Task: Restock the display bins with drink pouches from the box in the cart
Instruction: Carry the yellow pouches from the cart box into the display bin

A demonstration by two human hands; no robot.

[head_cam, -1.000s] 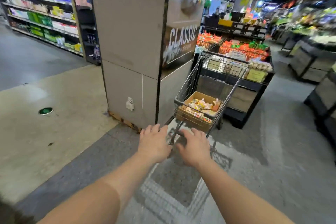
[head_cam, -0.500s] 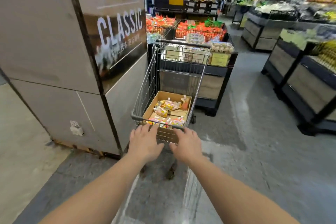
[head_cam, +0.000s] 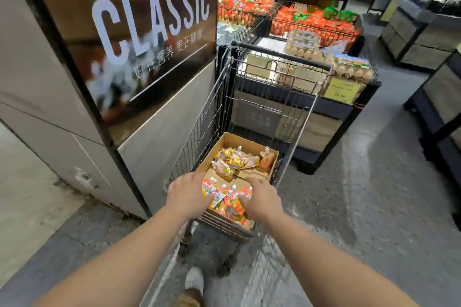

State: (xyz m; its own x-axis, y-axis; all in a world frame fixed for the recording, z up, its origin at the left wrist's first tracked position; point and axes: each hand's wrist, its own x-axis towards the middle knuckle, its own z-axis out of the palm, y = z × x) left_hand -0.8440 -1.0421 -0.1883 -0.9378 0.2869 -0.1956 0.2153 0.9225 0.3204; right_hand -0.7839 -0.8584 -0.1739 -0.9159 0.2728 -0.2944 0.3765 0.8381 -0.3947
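Store aisle, both hands' fingers curled on cart [head_cam: 262, 97] handle: left hand [head_cam: 187, 195], right hand [head_cam: 262, 200]; box [head_cam: 225, 143] of drink pouches [head_cam: 234, 159] just beyond fingertips.

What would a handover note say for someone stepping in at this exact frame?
Left hand and right hand: both on the near end of the cart, fingers apparently curled over its handle, holding no pouch.
Box: open, on the cart floor, with drink pouches at its far end and more near the hands.
Display bins: ahead, beyond the cart's far end, filled with orange packs; whether those are the pouches is unclear.
Done: cart brought close to the display.
Left: take pouches from the box and fill the bins; none taken out yet.
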